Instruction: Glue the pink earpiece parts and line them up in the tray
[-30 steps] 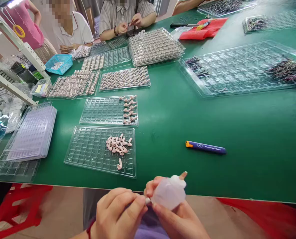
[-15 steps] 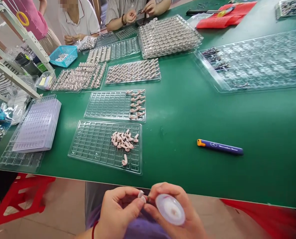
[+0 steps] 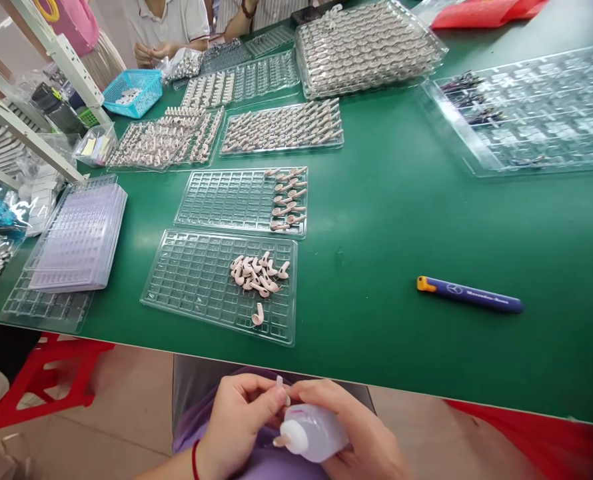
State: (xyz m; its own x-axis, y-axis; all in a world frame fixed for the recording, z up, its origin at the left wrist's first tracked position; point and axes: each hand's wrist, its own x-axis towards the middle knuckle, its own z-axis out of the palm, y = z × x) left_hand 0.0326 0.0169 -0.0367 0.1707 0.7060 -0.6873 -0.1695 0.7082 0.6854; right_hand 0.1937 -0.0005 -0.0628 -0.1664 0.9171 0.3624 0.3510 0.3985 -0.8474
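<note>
1. From where I stand, the left hand [image 3: 239,417] is pinching a small pale earbud part [image 3: 279,382] between thumb and forefinger, just in front of the right hand's fingertips. A pinch that narrow could slip if the part is smooth.

2. The right hand [image 3: 349,417] is wrapped round a translucent squeeze bottle [image 3: 324,433], its forefinger stretched toward the part; whether it touches, I can't tell. Doing two jobs at once, it might squeeze harder than meant and push liquid out, if there is any inside.

3. The bottle's tan nozzle tip [image 3: 280,441] points away from the right palm, toward the left hand's heel — a drip there could land on skin or on the purple clothing [image 3: 271,471] below both hands.

4. Both hands hang on the near side of the table edge, over the lap. Anything dropped could bounce to the tiled floor [image 3: 131,393] and be hard to find.

5. Ahead of the left hand lies a clear blister tray [image 3: 191,280] with pink earbud shells [image 3: 256,273] heaped loose, thin wires poking out. A careless reach might snag a wire or scatter the heap.

6. The purple, orange-ended tool [image 3: 476,297] sits well apart, beyond the right hand — a small worry, unless a sleeve sweeps it.
</note>
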